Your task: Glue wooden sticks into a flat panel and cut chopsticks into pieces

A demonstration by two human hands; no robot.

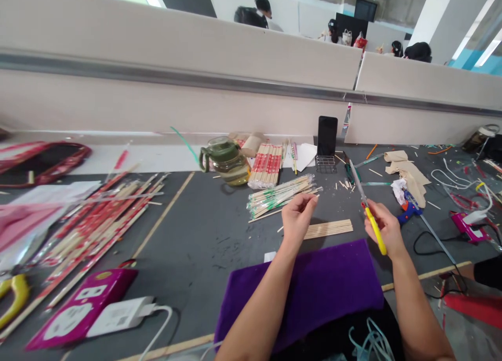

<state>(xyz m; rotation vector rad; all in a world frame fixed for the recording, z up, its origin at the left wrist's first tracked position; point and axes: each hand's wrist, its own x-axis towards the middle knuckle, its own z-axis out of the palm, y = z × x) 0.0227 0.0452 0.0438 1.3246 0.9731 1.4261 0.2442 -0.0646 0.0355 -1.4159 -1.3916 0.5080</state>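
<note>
My left hand (298, 219) is closed in a pinch, with a tiny pale tip showing at its fingertips; I cannot make out what it is. Fingers of my right hand (386, 229) are wrapped round a yellow-handled tool with a long narrow metal blade (374, 229), which points up and away from me. Between the hands, a flat row of wooden sticks (329, 229) lies just beyond a purple cloth (314, 282). Bundled chopsticks in green-marked wrappers (280, 196) lie behind my left hand. Short cut stick pieces (345, 184) are scattered farther back.
A glass teapot (229, 165), red-wrapped chopsticks (265, 165) and a phone on a wire stand (327, 136) line the back. To the right lies a blue glue gun (410, 207). Leftward are loose chopsticks (98, 225) and a magenta power strip (82, 309). A partition (176, 100) borders the table.
</note>
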